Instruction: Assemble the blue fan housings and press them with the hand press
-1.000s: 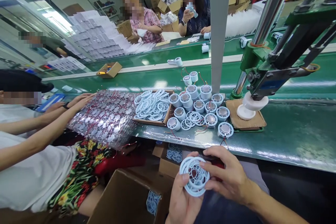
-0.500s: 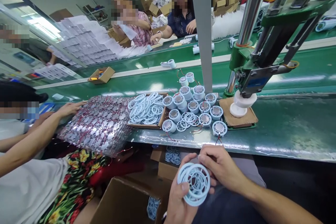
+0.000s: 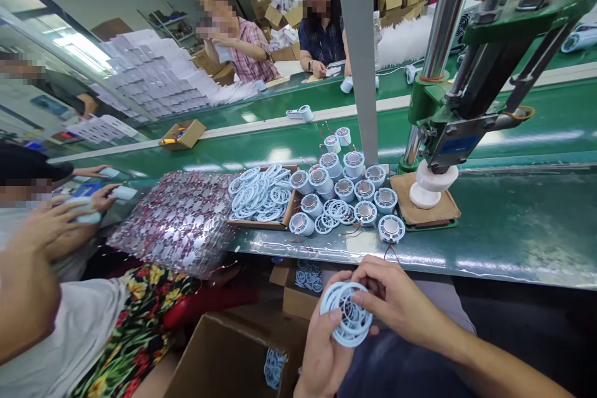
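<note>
Several light-blue plastic rings lie stacked in my left hand, its thumb pressed over their near edge. My right hand pinches the upper right rim of the stack with thumb and fingers. On the bench edge just beyond stand several light-blue round housings with silver discs, thin red wires trailing from some. Loose rings lie among these housings. To their left, a shallow cardboard tray is heaped with more rings.
A green press with a white round die stands at right. Left of the tray lies a plastic-wrapped sheet of silver discs. Below are cardboard boxes holding rings. A grey post rises mid-bench. A co-worker sits close at left; others work across.
My right hand's fingers have moved onto the ring stack, and the rings have shifted and tilted in my left hand. The co-worker at left has drawn an arm back.
</note>
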